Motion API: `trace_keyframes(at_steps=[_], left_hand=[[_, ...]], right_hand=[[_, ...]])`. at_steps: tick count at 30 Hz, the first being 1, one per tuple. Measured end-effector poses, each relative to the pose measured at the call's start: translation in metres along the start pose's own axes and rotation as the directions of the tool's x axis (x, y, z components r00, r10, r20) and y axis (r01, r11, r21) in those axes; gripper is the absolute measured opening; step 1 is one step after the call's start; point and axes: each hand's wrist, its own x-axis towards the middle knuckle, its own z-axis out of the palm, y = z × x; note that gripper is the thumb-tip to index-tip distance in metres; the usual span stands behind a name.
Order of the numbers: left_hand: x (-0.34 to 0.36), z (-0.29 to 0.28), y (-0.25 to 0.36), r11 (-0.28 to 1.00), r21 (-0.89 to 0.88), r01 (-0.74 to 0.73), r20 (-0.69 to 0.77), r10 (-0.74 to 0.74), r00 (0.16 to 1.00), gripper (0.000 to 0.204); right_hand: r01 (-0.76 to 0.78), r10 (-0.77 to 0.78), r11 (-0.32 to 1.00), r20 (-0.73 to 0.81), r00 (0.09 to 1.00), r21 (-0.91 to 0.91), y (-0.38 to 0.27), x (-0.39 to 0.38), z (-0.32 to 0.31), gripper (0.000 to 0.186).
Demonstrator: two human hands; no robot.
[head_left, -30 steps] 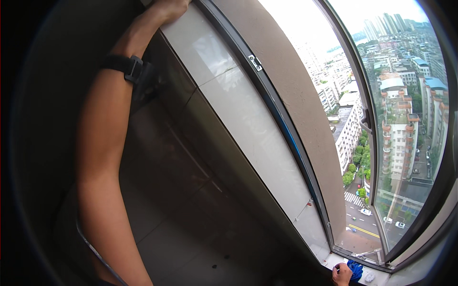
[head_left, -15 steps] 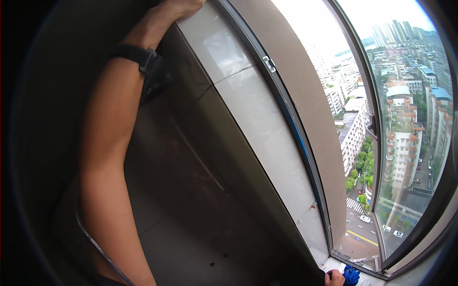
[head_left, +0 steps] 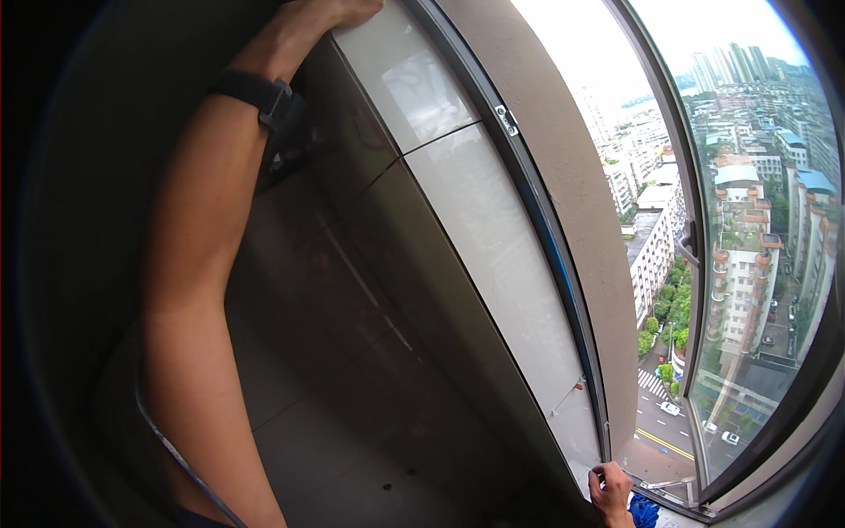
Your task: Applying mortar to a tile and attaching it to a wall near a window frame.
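My left hand [head_left: 352, 9] is at the top edge of the view, at the far end of the pale tiled ledge [head_left: 484, 207]. Its fingers are mostly cut off, and a dark strap circles the wrist. My right hand [head_left: 609, 493] is at the lower right, over the ledge's near corner by the window frame [head_left: 572, 308]. Its fingers are curled in toward the thumb; whatever they may hold is too small to make out. Just right of it lies a crumpled blue thing [head_left: 644, 510], perhaps a cloth or bag, partly hidden by the hand.
An outward-opened window sash [head_left: 687, 238] stands at the right, high above a street and buildings. A metal latch plate [head_left: 506, 121] sits on the frame. Dark tiled wall [head_left: 352, 352] drops below the ledge. A thin cord [head_left: 176, 453] runs beside my left arm.
My right hand has risen from the lower edge, up along the ledge, and shows more fully. My left hand stays at the ledge's far end. The view has shifted slightly.
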Motion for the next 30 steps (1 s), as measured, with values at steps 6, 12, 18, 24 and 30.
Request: trace_keyframes(at_steps=[6,12,18,24,30], left_hand=[[0.003,-0.007,0.012,0.994,-0.096,0.055,-0.008,-0.056,0.998,0.030],[0.001,0.017,0.004,0.997,0.062,-0.048,0.009,0.048,0.999,0.030],[-0.004,-0.009,0.006,0.998,-0.062,0.002,-0.035,-0.004,0.999,0.029],[-0.006,-0.012,0.013,0.999,-0.049,-0.015,0.007,0.015,1.000,0.030],[-0.013,-0.007,0.027,0.999,-0.043,-0.010,0.020,0.011,1.000,0.028]], right_hand=[[0.216,-0.187,0.957,-0.156,0.970,0.195,-0.103,0.098,-0.037,0.011],[0.663,-0.595,0.725,-0.315,0.739,0.187,-0.251,0.270,-0.091,0.011],[0.777,-0.733,0.628,-0.307,0.607,0.040,-0.344,0.379,-0.118,0.014],[0.746,-0.777,0.629,-0.157,0.610,-0.219,-0.365,0.404,-0.123,0.017],[0.736,-0.783,0.610,-0.082,0.616,-0.294,-0.358,0.410,-0.116,0.017]])
